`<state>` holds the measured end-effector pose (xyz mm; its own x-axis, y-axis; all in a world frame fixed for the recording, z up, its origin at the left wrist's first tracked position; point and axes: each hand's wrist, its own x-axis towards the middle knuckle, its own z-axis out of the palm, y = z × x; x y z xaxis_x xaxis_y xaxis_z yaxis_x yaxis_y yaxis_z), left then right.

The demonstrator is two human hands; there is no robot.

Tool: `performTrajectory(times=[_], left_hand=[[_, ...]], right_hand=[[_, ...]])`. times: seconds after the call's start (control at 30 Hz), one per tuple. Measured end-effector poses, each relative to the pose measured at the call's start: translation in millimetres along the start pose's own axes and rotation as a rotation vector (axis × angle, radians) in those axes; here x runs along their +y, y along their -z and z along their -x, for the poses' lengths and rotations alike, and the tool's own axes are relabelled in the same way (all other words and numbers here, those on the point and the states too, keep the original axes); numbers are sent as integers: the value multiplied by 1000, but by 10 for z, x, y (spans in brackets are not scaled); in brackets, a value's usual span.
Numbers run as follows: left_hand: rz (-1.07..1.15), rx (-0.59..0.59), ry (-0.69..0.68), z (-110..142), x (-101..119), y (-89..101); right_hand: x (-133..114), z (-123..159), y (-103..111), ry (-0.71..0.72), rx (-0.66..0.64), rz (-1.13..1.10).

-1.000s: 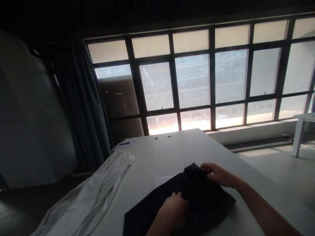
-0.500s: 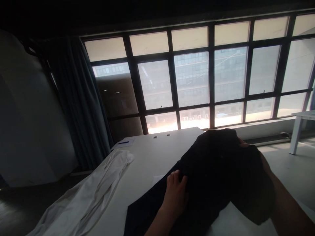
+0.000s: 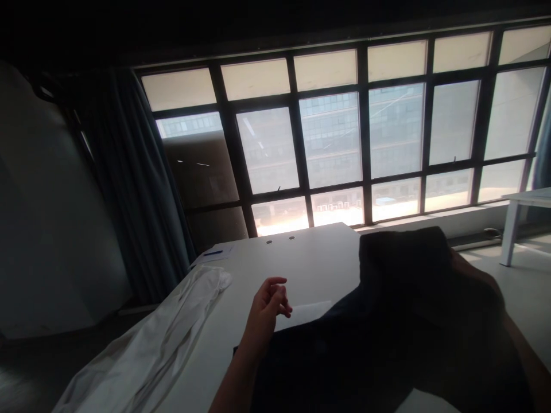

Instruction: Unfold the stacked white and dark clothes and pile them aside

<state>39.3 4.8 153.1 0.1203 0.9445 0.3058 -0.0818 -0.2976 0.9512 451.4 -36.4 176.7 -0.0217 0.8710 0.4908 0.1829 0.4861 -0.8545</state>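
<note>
A dark garment (image 3: 387,321) lies partly on the white table (image 3: 310,258), its right part lifted off the surface. My right hand (image 3: 469,275) grips the raised cloth near its top edge, mostly covered by the fabric. My left hand (image 3: 267,312) hovers above the table just left of the garment, fingers loosely curled and apart, holding nothing. A white sheet of paper (image 3: 303,312) shows on the table beside the left hand, partly under the dark cloth.
A white garment (image 3: 163,350) stretches along the table's left edge. A paper with a blue pen (image 3: 214,253) lies at the far left corner. Large windows (image 3: 344,137) and a dark curtain (image 3: 129,189) stand behind. Another white table (image 3: 520,218) stands at the right.
My right hand has lifted the dark garment up and to the right. My left hand has let go of the cloth and risen off it, moving left.
</note>
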Motion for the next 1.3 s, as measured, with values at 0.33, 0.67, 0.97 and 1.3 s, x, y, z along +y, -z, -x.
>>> performTrajectory(times=[0.33, 0.67, 0.97, 1.3], left_hand=[[-215, -415, -173, 469, 13, -623], [-16, -12, -33, 402, -191, -758], [-32, 103, 76, 246, -121, -510], [-21, -542, 61, 594, -229, -897]], right_hand=[[-332, -111, -1304, -243, -263, -382], [-207, 67, -1746, 17, -263, -123], [31, 189, -2014, -67, -245, -181], [-131, -120, -1529, -390, 536, -329]])
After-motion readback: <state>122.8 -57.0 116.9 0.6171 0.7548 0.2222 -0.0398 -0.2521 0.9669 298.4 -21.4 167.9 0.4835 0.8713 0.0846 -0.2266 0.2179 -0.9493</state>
